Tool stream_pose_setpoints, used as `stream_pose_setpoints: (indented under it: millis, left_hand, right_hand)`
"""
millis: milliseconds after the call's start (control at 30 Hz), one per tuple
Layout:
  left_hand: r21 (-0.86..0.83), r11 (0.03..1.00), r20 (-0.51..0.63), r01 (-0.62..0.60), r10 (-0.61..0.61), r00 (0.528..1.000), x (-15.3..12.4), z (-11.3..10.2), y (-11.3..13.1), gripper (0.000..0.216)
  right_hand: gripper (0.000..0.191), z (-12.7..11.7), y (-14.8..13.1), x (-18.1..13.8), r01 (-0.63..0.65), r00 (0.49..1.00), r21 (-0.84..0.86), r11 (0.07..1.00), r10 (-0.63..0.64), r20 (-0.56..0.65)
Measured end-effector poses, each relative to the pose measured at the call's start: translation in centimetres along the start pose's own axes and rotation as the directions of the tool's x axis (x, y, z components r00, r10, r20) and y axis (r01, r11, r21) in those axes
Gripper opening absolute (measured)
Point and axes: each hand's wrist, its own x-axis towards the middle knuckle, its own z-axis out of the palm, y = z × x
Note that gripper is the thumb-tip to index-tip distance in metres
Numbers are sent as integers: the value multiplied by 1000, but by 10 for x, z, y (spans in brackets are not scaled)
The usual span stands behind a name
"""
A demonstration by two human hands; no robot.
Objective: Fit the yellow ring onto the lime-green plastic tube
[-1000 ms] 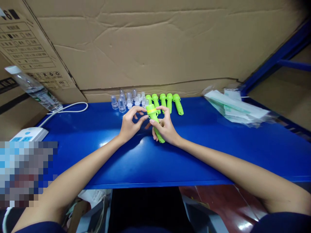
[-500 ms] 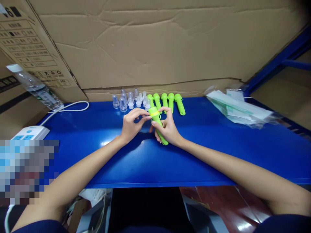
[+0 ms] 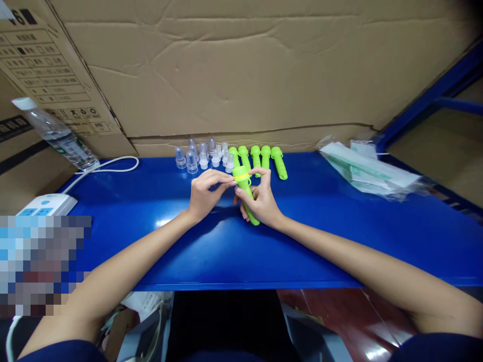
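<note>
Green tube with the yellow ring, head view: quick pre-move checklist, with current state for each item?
1. Right hand wraps the green tube: ok.
2. Left hand fingertips reach the yellow ring near the tube's top end: ok.
3. Ring fully seated around the tube: cannot tell, fingers cover part of it.
4. Tube held clear of the row of green tubes lying behind it: ok.
5. Clear caps standing upright, apart from both hands: ok.
6. Plastic bags lying away from the hands on the blue table: ok.
</note>
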Motion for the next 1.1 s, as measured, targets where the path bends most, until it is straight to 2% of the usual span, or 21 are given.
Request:
stream_pose_setpoints:
  millis: [133,300,767,1100]
  left_hand:
    - [42,999,19,-18,17,1000,2,-3,0,4]
    - [54,995,32,-82,81,996,4,-5,1,4]
    - [3,997,-20,-73,73,997,4,-3,0,4]
    - [17,999,67,48,-49,997,3,-3,1,11]
  right_hand:
    - [48,-2,3,0,88,995,-70,994,-90,-30]
    - [44,-4,9,-1,160,987,-122,980,-163,-8]
    - [47,2,3,-2,60,998,-4,998,-60,23]
    - [47,1,-3,-3,-25,999,-12,1000,25,40]
